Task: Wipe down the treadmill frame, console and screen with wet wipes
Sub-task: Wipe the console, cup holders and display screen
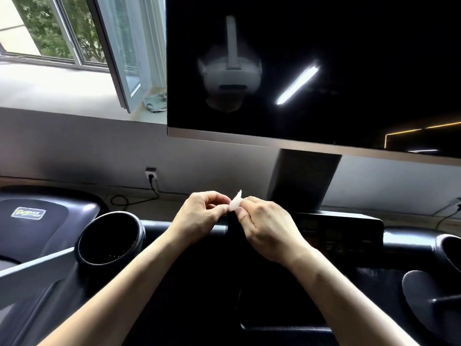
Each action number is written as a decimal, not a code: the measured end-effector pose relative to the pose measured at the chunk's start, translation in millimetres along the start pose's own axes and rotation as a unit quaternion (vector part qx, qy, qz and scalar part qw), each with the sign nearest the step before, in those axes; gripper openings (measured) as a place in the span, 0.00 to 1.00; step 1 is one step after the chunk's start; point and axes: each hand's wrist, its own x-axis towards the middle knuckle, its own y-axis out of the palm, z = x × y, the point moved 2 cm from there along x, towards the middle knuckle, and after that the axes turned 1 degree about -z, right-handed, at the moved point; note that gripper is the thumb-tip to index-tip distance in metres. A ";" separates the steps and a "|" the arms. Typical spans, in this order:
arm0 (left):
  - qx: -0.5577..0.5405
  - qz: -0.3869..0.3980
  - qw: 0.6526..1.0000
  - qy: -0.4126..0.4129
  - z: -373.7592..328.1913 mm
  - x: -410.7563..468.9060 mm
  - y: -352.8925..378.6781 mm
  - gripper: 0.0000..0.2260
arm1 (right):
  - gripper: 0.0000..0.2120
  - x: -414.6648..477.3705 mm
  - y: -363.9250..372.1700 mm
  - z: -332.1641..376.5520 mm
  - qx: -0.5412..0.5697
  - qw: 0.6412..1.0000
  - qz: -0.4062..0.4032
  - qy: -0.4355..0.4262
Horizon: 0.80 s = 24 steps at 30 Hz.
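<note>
A small bunched white wet wipe point(235, 202) is pinched between my left hand point(200, 216) and my right hand point(264, 228), both held over the middle of the dark treadmill console point(339, 233). Fingers of both hands curl round the wipe's ends. The big black screen point(349, 71) hangs above, switched off and reflecting a ceiling light. Its grey mount post point(303, 181) rises behind my right hand.
A round black cup holder point(109, 242) sits to the left of my arms and another point(449, 250) at the right edge. The treadmill motor cover point(37, 221) lies lower left. A wall socket with a plugged cable point(151, 176) is behind. An open window point(119, 58) is upper left.
</note>
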 end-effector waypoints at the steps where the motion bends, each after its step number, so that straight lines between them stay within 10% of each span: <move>1: 0.006 -0.010 1.000 0.001 0.8 -1.8 1.0 0.11 | 0.13 -2.4 -5.1 -8.4 -0.013 1.000 0.000 0.023; 24: -0.029 0.014 0.999 0.014 1.9 -5.6 -1.8 0.05 | 0.25 -4.8 -11.8 -15.3 -0.220 0.965 -0.014 0.145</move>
